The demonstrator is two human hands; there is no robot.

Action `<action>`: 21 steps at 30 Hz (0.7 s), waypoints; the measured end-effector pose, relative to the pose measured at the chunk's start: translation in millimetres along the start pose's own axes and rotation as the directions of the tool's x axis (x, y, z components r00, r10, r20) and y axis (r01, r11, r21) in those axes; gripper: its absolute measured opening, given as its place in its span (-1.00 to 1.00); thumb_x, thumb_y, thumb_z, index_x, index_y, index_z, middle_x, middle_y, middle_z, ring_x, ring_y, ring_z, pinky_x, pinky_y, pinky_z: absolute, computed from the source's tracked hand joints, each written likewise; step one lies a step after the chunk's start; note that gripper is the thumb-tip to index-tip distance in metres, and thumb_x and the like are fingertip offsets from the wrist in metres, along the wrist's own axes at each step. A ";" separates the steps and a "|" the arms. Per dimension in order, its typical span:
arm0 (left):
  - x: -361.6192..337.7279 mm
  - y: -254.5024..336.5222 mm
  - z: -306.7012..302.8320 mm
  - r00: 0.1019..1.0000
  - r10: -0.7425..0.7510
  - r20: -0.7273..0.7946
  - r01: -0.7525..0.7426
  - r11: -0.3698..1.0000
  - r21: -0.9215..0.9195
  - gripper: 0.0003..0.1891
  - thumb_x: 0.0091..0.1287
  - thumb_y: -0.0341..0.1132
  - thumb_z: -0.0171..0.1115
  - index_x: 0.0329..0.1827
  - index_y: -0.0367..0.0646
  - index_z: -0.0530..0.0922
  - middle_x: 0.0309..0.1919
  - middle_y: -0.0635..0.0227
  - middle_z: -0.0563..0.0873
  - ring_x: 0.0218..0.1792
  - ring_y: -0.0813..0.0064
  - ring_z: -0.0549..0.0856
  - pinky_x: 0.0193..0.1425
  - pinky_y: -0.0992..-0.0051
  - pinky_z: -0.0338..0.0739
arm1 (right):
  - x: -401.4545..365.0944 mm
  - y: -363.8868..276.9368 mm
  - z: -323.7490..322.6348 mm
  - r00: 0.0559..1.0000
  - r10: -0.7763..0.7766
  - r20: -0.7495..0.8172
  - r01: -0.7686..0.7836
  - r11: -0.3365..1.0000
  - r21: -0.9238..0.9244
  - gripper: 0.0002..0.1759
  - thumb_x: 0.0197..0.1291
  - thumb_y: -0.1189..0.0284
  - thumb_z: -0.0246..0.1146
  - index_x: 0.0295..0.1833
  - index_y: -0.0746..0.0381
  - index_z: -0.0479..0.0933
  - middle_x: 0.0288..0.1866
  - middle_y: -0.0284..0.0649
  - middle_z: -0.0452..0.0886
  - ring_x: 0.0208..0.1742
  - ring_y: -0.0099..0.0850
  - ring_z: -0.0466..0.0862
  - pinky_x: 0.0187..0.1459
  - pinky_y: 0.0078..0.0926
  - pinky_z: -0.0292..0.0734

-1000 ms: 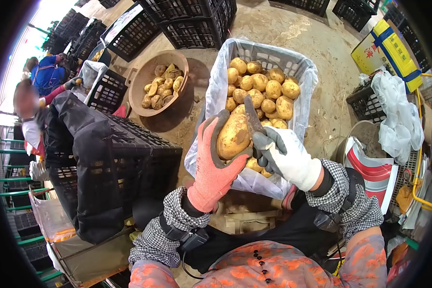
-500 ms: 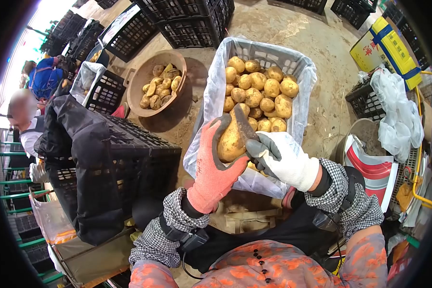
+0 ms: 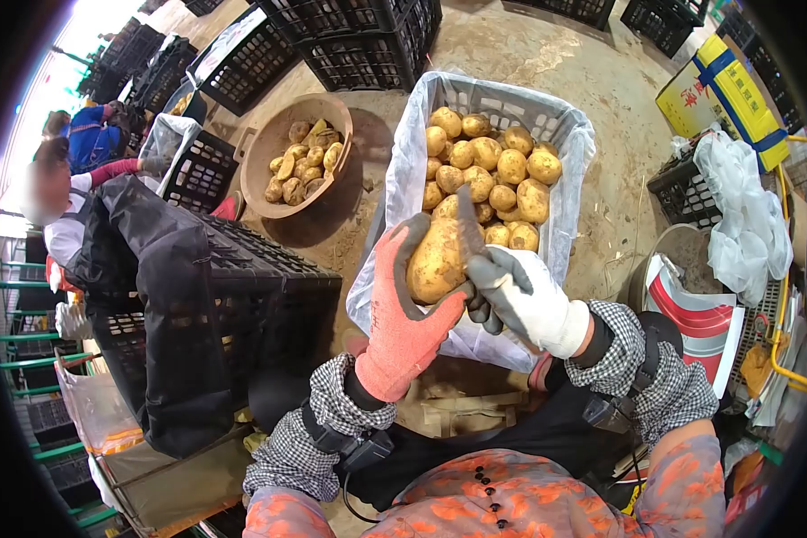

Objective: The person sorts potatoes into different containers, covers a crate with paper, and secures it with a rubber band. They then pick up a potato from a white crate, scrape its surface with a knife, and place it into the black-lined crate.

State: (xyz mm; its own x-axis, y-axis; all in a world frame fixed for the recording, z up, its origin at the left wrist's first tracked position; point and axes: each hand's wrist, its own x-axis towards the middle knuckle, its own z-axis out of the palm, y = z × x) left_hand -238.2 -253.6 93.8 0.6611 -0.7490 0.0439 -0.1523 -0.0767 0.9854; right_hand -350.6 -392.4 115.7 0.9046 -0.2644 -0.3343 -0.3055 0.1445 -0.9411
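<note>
My left hand (image 3: 402, 314), in a coral glove with grey palm and fingertips, is wrapped round a large yellow potato (image 3: 436, 262) with brown dirt marks. A white and grey glove covers my right hand (image 3: 531, 300), which grips a knife (image 3: 468, 220); its dark, dirty blade points up along the potato's right side. Both hands are over the near end of a crate (image 3: 572, 148) lined with white film. Many yellow potatoes (image 3: 481, 151) fill its far part. The knife's handle is hidden inside my right glove.
A round brown tub (image 3: 258, 193) with cut and dirty potatoes stands left of the crate. Black crates (image 3: 269, 296) draped with dark cloth are at my left. Plastic film (image 3: 735, 197) and a yellow box (image 3: 717, 103) lie right. Another person (image 3: 58, 193) is at far left.
The knife blade has swung more upright beside the potato, and my right hand has shifted slightly down and left. At far left, the person's arm now reaches toward a lined crate.
</note>
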 end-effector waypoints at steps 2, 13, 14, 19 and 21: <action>3.4 12.4 7.2 0.998 -0.063 -0.011 0.060 0.981 -0.182 -0.18 0.00 -0.59 0.33 0.41 -0.22 0.18 0.31 0.06 0.30 0.33 0.20 0.36 0.43 0.30 0.25 | 2.3 10.3 8.7 0.996 0.055 -0.075 -0.022 0.925 0.379 -0.56 0.38 0.06 0.11 -0.19 0.29 0.48 -0.42 -0.29 0.57 -0.55 -0.61 0.51 -0.52 -0.63 0.39; 5.4 24.6 -11.2 0.985 -0.143 0.096 0.172 0.828 -0.534 -0.12 0.11 -0.53 0.30 0.53 -0.18 0.06 0.31 0.23 0.35 0.35 0.39 0.37 0.38 0.36 0.33 | 12.5 5.2 -16.9 0.999 0.027 -0.022 -0.012 0.861 0.509 -0.59 0.26 0.16 0.31 -0.03 0.18 0.33 -0.42 -0.39 0.46 -0.55 -0.63 0.50 -0.54 -0.67 0.39; 1.3 18.1 -9.9 0.969 -0.162 0.187 0.239 0.812 -0.533 -0.08 0.08 -0.53 0.33 0.54 -0.16 0.04 0.31 0.25 0.36 0.34 0.42 0.38 0.37 0.39 0.34 | 11.5 1.3 -13.3 1.000 0.029 0.005 -0.028 0.855 0.519 -0.59 0.26 0.16 0.31 -0.03 0.20 0.35 -0.41 -0.39 0.47 -0.56 -0.64 0.48 -0.55 -0.69 0.38; 5.8 16.5 -15.9 0.928 -0.306 0.214 0.373 0.758 -0.534 -0.03 0.01 -0.58 0.35 0.53 -0.13 0.04 0.33 0.28 0.36 0.37 0.46 0.36 0.38 0.43 0.32 | 17.3 2.4 -16.4 0.946 -0.230 -0.227 0.229 0.973 -0.031 -0.63 0.25 0.17 0.29 -0.12 0.26 0.44 -0.42 -0.30 0.52 -0.45 -0.49 0.53 -0.36 -0.51 0.45; 3.5 8.8 -11.2 0.952 -0.281 0.117 0.302 0.821 -0.484 -0.07 0.02 -0.58 0.34 0.51 -0.14 0.07 0.33 0.25 0.37 0.36 0.43 0.38 0.40 0.41 0.31 | 12.6 -2.5 -26.5 0.914 -0.405 -0.035 0.341 0.811 -0.475 -0.68 0.25 0.21 0.25 -0.12 0.25 0.47 -0.41 -0.15 0.55 -0.40 -0.23 0.57 -0.29 -0.35 0.47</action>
State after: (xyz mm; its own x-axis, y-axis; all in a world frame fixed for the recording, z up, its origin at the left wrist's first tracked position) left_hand -229.0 -249.5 104.5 0.5864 -0.7689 -0.2548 0.4302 0.0291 0.9023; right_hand -346.3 -421.4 112.6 0.9399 -0.3334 0.0739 -0.0802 -0.4260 -0.9012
